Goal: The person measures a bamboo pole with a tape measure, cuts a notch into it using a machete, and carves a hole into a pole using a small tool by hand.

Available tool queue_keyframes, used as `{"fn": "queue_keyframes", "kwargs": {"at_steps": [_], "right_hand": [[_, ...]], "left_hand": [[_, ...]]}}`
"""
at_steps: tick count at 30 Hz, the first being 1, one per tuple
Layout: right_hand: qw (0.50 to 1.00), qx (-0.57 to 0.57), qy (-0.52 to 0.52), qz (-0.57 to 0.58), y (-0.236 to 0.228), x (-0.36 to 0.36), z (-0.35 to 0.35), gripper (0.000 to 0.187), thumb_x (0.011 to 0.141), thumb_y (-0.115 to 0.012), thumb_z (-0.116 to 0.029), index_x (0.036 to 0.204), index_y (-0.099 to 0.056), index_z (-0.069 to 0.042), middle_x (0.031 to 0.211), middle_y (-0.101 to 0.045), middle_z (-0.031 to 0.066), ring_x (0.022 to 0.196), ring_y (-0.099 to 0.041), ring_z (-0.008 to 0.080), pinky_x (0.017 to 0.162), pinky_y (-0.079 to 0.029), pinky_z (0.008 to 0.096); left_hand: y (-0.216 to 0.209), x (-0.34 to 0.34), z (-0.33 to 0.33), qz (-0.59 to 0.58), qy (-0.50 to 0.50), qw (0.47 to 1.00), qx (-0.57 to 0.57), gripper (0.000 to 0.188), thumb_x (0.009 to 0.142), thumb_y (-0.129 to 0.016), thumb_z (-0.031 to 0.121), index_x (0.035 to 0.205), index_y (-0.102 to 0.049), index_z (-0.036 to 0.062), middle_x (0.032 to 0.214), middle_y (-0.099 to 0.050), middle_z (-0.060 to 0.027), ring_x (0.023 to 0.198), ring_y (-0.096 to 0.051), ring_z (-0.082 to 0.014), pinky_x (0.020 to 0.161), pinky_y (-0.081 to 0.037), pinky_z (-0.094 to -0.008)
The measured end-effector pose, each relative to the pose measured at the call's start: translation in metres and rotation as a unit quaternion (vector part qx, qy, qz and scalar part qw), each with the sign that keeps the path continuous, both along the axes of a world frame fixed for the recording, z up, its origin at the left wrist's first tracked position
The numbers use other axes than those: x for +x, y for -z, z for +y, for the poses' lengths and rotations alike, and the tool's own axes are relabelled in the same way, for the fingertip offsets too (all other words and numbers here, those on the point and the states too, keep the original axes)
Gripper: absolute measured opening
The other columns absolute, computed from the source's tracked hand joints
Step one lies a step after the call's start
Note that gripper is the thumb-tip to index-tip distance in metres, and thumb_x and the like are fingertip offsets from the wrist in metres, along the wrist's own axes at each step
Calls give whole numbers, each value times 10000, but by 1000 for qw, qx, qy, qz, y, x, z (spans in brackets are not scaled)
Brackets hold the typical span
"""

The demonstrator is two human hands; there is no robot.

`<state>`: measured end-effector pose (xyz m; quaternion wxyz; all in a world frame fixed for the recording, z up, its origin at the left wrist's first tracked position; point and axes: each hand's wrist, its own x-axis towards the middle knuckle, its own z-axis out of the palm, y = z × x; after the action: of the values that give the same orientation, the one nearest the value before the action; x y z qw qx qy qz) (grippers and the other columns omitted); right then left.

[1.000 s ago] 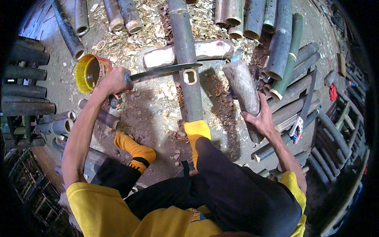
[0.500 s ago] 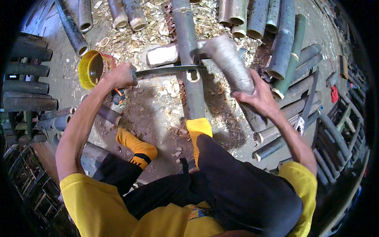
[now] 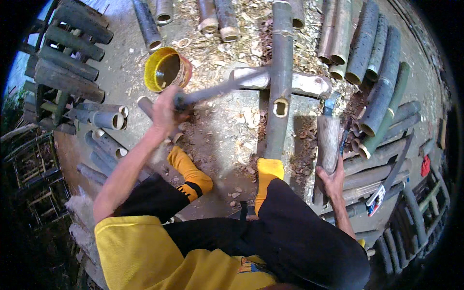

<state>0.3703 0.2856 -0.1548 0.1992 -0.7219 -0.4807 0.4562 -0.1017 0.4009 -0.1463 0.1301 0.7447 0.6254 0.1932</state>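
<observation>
The left hand (image 3: 166,110), stretched forward, grasps a long dark metal knife (image 3: 217,91); the right hand (image 3: 332,181) touches a grey wooden club (image 3: 327,144), grip unclear.

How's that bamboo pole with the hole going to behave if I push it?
The pole may roll, being round, though the yellow sock at its near end might steady it. It looks stiff, lying straight across the pale block, and its hollow-looking hole suggests lightness.

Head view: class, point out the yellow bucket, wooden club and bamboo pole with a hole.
Yellow bucket (image 3: 152,72), head view: left wall.
Wooden club (image 3: 328,142), head view: thick body.
Bamboo pole (image 3: 281,77), head view: middle of its shaft.
</observation>
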Motion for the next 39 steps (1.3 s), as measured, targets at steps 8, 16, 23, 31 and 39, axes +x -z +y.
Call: {"fn": "queue_keyframes", "kwargs": {"at_steps": [8, 16, 23, 31, 39], "right_hand": [[987, -121, -64, -88, 24, 5, -68, 855, 625, -752, -276, 1305, -301, -21, 1010, -591, 261, 931, -598, 373, 803, -480, 410], [978, -162, -89, -99, 27, -1, -89, 896, 630, -749, -277, 1336, -235, -76, 992, -563, 324, 939, -539, 490, 813, -449, 498], [984, -166, -31, -50, 16, 4, -86, 792, 633, -726, -264, 1241, -305, 18, 984, -570, 289, 918, -571, 422, 803, -444, 446], [995, -93, 11, -36, -12, -6, -41, 776, 634, -744, -298, 1217, -337, 11, 996, -580, 245, 922, -587, 346, 805, -450, 422], [993, -90, 5, -71, -12, -10, -42, 765, 634, -749, -252, 1231, -354, 18, 1047, -576, 249, 971, -590, 326, 834, -464, 395]], "left_hand": [[-56, -130, -46, 276, -207, 931, -118, 473, 698, -646, 217, 1072, -442, 11, 978, -559, -223, 898, -562, -410, 748, -445, -469], [-60, -117, 14, 395, -163, 858, -284, 385, 632, -663, 155, 953, -502, 15, 937, -584, -229, 871, -581, -398, 749, -469, -467], [-101, -118, -6, 332, -212, 892, -220, 341, 649, -637, 161, 942, -573, 0, 845, -624, -207, 802, -614, -373, 717, -486, -428], [-49, -21, 1, 152, 49, 978, -138, 408, 584, -688, 144, 959, -554, 52, 789, -614, -183, 728, -609, -365, 654, -486, -419], [35, 35, 19, 133, 199, 955, -175, 245, 653, -621, 145, 855, -496, 86, 736, -565, -143, 685, -574, -360, 567, -457, -468]]}}
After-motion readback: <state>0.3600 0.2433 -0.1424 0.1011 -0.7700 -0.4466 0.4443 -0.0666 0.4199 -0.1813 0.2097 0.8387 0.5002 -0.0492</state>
